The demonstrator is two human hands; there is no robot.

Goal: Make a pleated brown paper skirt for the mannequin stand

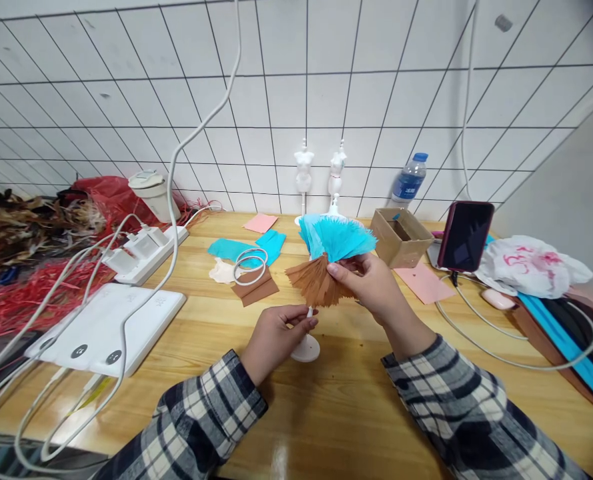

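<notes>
One tiled wall backs one wooden table; its wood shows between the forearms, and a wider strip lies left of the left wrist, as far as a white flat device; over the middle of the table is the fringed paper, blue above and brown below, its long axis nearly upright, the blue edge fanning up and to the right, the brown edge down and to the left; the right hand is closed on its right side, thumb in front; the left hand pinches the thin white rod just under the brown fringe; a cardboard box stands just behind the right hand, its open top upward, with a pink sheet near the wrist; below the rod is a round white base; whether it rests on the wood, I cannot tell.
</notes>
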